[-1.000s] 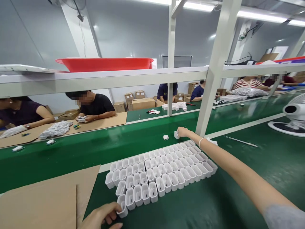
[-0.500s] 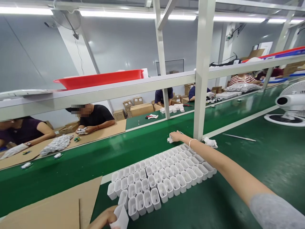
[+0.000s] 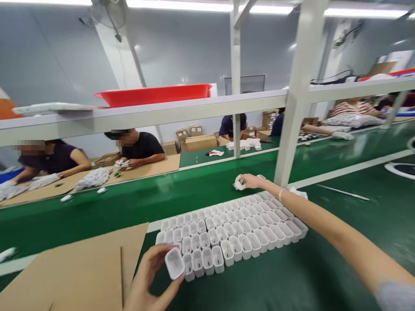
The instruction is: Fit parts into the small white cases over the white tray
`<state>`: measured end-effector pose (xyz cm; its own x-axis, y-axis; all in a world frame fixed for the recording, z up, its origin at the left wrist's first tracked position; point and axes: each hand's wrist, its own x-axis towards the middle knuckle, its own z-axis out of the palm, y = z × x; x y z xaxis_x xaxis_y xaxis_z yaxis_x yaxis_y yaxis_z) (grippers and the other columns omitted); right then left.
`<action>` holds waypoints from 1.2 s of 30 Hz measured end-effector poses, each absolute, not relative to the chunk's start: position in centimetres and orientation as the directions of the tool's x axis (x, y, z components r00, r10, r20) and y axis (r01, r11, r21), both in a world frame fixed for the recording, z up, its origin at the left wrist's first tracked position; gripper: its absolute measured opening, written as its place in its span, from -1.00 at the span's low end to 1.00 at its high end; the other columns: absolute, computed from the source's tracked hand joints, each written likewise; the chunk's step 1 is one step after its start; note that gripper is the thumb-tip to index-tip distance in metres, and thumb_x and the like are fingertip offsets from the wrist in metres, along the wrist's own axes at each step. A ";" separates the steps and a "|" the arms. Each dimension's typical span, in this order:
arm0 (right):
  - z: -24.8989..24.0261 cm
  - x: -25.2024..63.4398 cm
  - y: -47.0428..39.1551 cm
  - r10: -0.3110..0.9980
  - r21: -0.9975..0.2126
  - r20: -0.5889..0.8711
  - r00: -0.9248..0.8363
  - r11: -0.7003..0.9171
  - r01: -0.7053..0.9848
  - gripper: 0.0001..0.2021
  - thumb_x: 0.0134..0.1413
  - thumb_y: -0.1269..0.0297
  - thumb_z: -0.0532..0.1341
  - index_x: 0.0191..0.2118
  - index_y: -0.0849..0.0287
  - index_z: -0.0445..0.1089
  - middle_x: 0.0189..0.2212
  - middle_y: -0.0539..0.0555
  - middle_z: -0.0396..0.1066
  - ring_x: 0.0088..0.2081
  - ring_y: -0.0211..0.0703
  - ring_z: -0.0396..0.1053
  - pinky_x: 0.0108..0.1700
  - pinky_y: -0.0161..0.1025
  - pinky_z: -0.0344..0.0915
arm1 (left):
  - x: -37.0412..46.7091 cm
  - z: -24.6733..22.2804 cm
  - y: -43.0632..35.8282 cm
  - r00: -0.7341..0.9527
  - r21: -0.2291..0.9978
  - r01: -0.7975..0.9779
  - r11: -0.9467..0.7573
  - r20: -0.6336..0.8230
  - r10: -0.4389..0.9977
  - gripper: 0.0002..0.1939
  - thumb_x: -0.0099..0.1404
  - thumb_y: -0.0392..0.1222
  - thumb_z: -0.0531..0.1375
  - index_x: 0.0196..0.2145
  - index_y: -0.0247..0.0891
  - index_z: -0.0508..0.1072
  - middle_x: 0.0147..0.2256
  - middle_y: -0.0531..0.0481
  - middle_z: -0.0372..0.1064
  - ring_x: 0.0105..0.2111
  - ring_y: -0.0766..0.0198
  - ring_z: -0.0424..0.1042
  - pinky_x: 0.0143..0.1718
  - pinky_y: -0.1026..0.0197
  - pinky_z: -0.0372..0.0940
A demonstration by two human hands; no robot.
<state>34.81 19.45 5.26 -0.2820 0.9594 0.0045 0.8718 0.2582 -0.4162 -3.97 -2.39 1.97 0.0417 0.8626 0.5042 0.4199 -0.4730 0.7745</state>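
- The left hand [image 3: 152, 276] is low in the view, near the person, fingers curled around a white plastic shell [image 3: 174, 263] that it holds off the table with the open mouth turned towards the camera.
- That shell is just at the near left corner of the block of white shells [image 3: 233, 226], which stand open side up in tight rows on the green table [image 3: 324, 259].
- The right hand [image 3: 248, 181] is stretched far forward past the far edge of the block, over the green conveyor belt [image 3: 129, 203], fingers closed around a small white part [image 3: 239, 183].
- A thin bracelet [image 3: 280, 194] sits on the right wrist.
- A sheet of brown cardboard [image 3: 74, 268] lies on the table to the left of the block, close to the left hand.
- A white upright post [image 3: 293, 112] rises just behind the right hand and carries a shelf with a red tray [image 3: 152, 93].
- Across the belt, other people sit at a table with cardboard, their hands on small white parts; a heap of white pieces [image 3: 92, 178] lies in front of them.
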 end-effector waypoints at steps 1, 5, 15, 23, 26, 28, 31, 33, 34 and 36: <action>5.8 33.7 18.7 0.944 -0.451 0.044 -0.328 0.312 0.836 -0.72 0.23 0.21 0.21 -0.03 0.27 0.35 -0.15 0.14 0.41 -0.19 -0.13 0.42 -0.14 -0.09 0.41 | -3.8 2.0 -2.3 0.081 0.736 0.446 -0.509 0.534 0.842 -0.64 0.23 -0.08 0.26 -0.04 -0.07 0.31 -0.08 -0.03 0.40 -0.04 0.12 0.43 -0.01 0.13 0.38; 7.9 28.4 12.9 0.829 -0.574 0.221 -0.514 0.537 0.618 -0.66 0.13 0.20 0.25 0.00 0.22 0.33 -0.12 0.18 0.42 -0.16 -0.10 0.41 -0.06 -0.11 0.37 | -3.1 1.8 -2.3 0.175 0.596 0.544 -0.590 0.608 0.775 -0.63 0.26 -0.26 0.21 0.01 -0.08 0.28 -0.03 -0.07 0.34 0.03 0.15 0.37 0.04 0.12 0.34; 7.6 20.9 1.2 0.355 -0.366 0.751 -0.556 0.925 0.096 -0.59 0.19 0.26 0.25 0.14 0.11 0.27 -0.31 0.09 0.38 -0.29 -0.19 0.25 -0.25 -0.24 0.30 | -1.8 1.7 -3.9 0.053 0.895 0.114 -0.431 0.427 0.903 -0.70 0.33 -0.02 0.17 -0.04 -0.17 0.47 -0.05 -0.15 0.36 -0.15 0.16 0.43 -0.23 0.27 0.39; 6.0 20.1 1.0 0.254 -0.324 0.810 -0.529 0.945 -0.042 -0.52 0.16 0.33 0.28 0.16 0.28 0.21 -0.34 0.09 0.36 -0.29 -0.19 0.32 -0.16 -0.16 0.29 | 0.0 1.7 -4.3 -0.014 0.972 -0.236 0.024 -0.028 1.000 -0.39 0.18 0.37 0.14 -0.44 -0.34 0.39 -0.55 0.03 0.19 -0.61 0.40 0.14 -0.62 0.37 0.04; 5.6 20.0 0.8 0.281 -0.364 0.799 -0.532 0.930 -0.056 -0.52 0.14 0.33 0.30 0.14 0.30 0.22 -0.35 0.10 0.37 -0.29 -0.19 0.31 -0.17 -0.17 0.31 | 0.0 1.4 -4.2 0.010 0.972 -0.235 0.008 -0.006 1.000 -0.41 0.21 0.35 0.13 -0.43 -0.34 0.39 -0.54 0.02 0.21 -0.58 0.39 0.12 -0.57 0.35 0.03; 5.5 20.1 0.7 0.290 -0.377 0.788 -0.543 0.924 -0.054 -0.51 0.14 0.35 0.30 0.16 0.26 0.21 -0.33 0.09 0.38 -0.30 -0.20 0.30 -0.16 -0.17 0.31 | -0.1 1.2 -4.2 0.019 0.972 -0.236 -0.003 0.008 1.000 -0.43 0.21 0.33 0.15 -0.42 -0.33 0.40 -0.53 0.02 0.23 -0.56 0.38 0.12 -0.55 0.34 0.03; 5.5 20.2 0.5 0.325 -0.410 0.757 -0.567 0.912 -0.024 -0.51 0.14 0.36 0.30 0.17 0.19 0.21 -0.33 0.08 0.37 -0.30 -0.20 0.27 -0.17 -0.16 0.31 | -0.1 1.1 -4.2 0.011 0.973 -0.232 -0.014 0.017 1.000 -0.44 0.23 0.32 0.13 -0.42 -0.33 0.40 -0.53 0.02 0.22 -0.56 0.37 0.11 -0.54 0.33 0.03; 5.5 20.3 0.5 0.354 -0.441 0.738 -0.574 0.898 -0.013 -0.52 0.14 0.34 0.31 0.15 0.18 0.23 -0.34 0.07 0.36 -0.29 -0.19 0.26 -0.19 -0.17 0.32 | -0.1 1.1 -4.2 0.008 0.974 -0.224 -0.020 0.022 1.000 -0.43 0.25 0.33 0.11 -0.41 -0.33 0.40 -0.53 0.02 0.21 -0.56 0.37 0.11 -0.55 0.32 0.02; 5.5 20.3 0.4 0.366 -0.452 0.731 -0.576 0.892 -0.007 -0.53 0.14 0.34 0.31 0.15 0.18 0.23 -0.35 0.07 0.35 -0.29 -0.18 0.25 -0.19 -0.17 0.32 | -0.1 1.1 -4.2 0.010 0.976 -0.218 -0.023 0.026 1.000 -0.43 0.25 0.32 0.10 -0.41 -0.33 0.40 -0.53 0.02 0.21 -0.56 0.37 0.11 -0.55 0.32 0.02; 5.5 20.3 0.3 0.385 -0.472 0.721 -0.577 0.882 -0.002 -0.54 0.14 0.33 0.31 0.14 0.18 0.24 -0.36 0.07 0.35 -0.30 -0.19 0.25 -0.22 -0.18 0.31 | -0.2 1.1 -4.2 0.021 0.978 -0.205 -0.031 0.036 0.999 -0.44 0.26 0.31 0.11 -0.41 -0.34 0.40 -0.53 0.01 0.22 -0.55 0.37 0.12 -0.54 0.32 0.02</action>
